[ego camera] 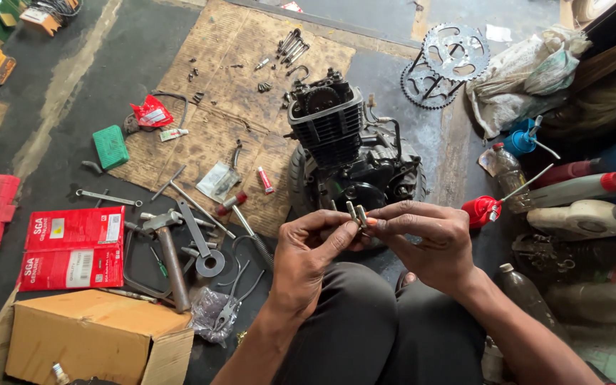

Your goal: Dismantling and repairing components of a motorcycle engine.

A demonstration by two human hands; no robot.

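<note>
Our dark-trousered knees sit closest to the lens, and just above them both hands meet over a small bunch of metal bolts. We pinch the bolts between the thumb and fingertips of our left hand, while our right hand grips the same bunch from the other side, fingers curled around the shanks, so both hands are closed on them. The bolts stand roughly upright, held in the air right in front of a black motorcycle engine that rests on the floor. Left of the engine a stained sheet of cardboard covers the dark, oily concrete floor, scattered with loose screws, a small red tube and a torn red packet. Nearer us lie a hammer, pliers, wrenches and a flat spanner. Two red boxes and a brown carton sit at our left. Beyond the engine two toothed sprockets lean near a bundle of rags, and bottles and a red oil can crowd the right side.
</note>
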